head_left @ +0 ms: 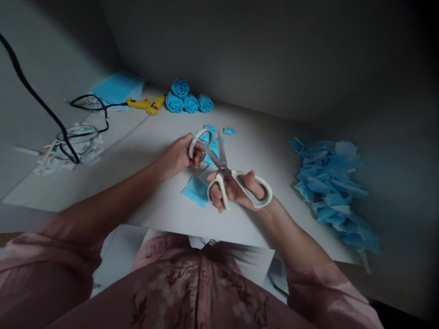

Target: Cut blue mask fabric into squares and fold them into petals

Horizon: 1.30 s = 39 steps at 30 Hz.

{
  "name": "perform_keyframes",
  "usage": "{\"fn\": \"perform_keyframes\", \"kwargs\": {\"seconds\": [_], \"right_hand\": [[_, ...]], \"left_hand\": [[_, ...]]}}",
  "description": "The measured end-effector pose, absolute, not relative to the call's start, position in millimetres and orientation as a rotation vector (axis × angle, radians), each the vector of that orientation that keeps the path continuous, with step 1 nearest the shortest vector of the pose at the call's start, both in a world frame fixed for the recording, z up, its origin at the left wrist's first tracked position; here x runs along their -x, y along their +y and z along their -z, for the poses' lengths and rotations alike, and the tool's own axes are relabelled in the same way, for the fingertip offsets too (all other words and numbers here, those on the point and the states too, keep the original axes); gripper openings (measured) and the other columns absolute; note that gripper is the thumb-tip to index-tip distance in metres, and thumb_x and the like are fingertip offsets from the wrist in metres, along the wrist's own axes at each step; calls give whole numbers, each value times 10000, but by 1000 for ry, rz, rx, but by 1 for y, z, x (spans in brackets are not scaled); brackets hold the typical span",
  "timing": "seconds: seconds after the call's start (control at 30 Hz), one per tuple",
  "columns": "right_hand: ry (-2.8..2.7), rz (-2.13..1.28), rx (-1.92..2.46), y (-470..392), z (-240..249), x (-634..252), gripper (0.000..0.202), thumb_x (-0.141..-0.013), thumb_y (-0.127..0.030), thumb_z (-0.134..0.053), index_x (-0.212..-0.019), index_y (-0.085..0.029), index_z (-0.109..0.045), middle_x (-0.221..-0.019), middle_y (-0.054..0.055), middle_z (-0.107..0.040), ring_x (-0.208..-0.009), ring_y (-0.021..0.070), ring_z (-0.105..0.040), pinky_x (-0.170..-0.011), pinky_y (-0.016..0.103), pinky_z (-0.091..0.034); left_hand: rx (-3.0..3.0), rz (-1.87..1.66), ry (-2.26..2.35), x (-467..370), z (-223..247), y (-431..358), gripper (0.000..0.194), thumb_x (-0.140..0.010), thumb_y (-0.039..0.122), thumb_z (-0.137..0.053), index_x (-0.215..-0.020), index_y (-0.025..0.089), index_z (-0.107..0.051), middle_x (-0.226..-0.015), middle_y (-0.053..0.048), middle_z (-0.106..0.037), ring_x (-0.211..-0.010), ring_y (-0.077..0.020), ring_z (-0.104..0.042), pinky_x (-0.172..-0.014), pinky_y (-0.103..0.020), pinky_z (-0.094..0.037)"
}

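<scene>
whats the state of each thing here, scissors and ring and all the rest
scissors: blades open, in the right hand
white ring: held in the left hand
yellow glue gun: lying down, cord attached; can't tell if on
blue flowers: rolled, bunched together
blue pile: loose, heaped
blue sheet: spread out

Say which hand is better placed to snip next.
Right hand, probably: thumb and fingers sit in the handles of the open scissors, while the left hand holds a white ring.
</scene>
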State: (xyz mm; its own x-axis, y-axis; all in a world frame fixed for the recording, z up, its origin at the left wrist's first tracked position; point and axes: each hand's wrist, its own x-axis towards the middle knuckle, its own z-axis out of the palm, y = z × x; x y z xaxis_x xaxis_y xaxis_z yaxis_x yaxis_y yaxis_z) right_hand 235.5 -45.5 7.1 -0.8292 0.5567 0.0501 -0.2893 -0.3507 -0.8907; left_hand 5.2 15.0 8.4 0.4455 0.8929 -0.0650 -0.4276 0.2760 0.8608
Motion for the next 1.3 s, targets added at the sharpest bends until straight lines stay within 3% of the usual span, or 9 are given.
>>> {"fn": "perform_keyframes", "kwargs": {"seconds": [0.13, 0.5, 0.63, 0.8, 1.07, 1.2, 1.3], "right_hand": [[-1348, -2239, 357, -46, 1, -232, 839, -879, -887, -534, -1226, -137, -680, -838, 26, -599, -696, 137, -624, -552, 242, -573], [-1247, -2294, 391, -43, 5, -231, 842, -864, -862, -601, -1272, -132, -701, -821, 18, -602, -662, 127, -605, -502, 229, -553], [-1230, -2291, 371, -44, 7, -229, 794, -893, -829, -603, -1269, -136, -697, -819, 10, -599, -651, 118, -599, -497, 224, -553], [-1216, -2277, 377, -47, 5, -225, 763, -883, -827, -622, -1216, -145, -694, -794, -3, -596, -629, 110, -576, -485, 220, -548], [-1136, -2310, 356, -47, 2, -223, 723, -856, -816, -672, -1123, -146, -703, -727, -37, -559, -535, 78, -482, -410, 199, -459], [-1078, -2322, 372, -46, 0, -225, 704, -831, -813, -705, -1081, -155, -691, -706, -63, -522, -489, 50, -401, -362, 174, -374], [-1075, -2319, 382, -46, -1, -227, 709, -830, -822, -697, -1084, -160, -675, -693, -74, -498, -486, 46, -378, -356, 167, -342]], "left_hand": [[-932, -946, 613, -6, -3, 14, 630, -1036, 658, -462, -758, 147, -704, -560, -46, -622, -519, -166, -596, -558, -280, -494], [-1054, -918, 648, -6, 6, 13, 532, -1045, 592, -469, -798, 173, -685, -656, -37, -643, -632, -163, -631, -671, -298, -494], [-1165, -842, 599, -4, 7, 7, 512, -912, 654, -654, -749, 170, -685, -728, -40, -665, -734, -168, -632, -744, -304, -493], [-1169, -769, 574, -4, 7, 0, 577, -769, 714, -795, -899, 152, -773, -792, -41, -690, -809, -174, -653, -761, -282, -488], [-1245, -784, 520, -6, 1, -7, 361, -867, 533, -743, -895, 178, -801, -764, -64, -717, -789, -209, -687, -766, -325, -519], [-1340, -866, 624, -5, -16, -11, 201, -864, 373, -735, -776, 197, -772, -787, -60, -723, -784, -201, -665, -745, -304, -514], [-1418, -878, 683, -3, -25, -12, 185, -859, 331, -747, -743, 188, -761, -783, -51, -724, -779, -187, -650, -774, -290, -502]]}}
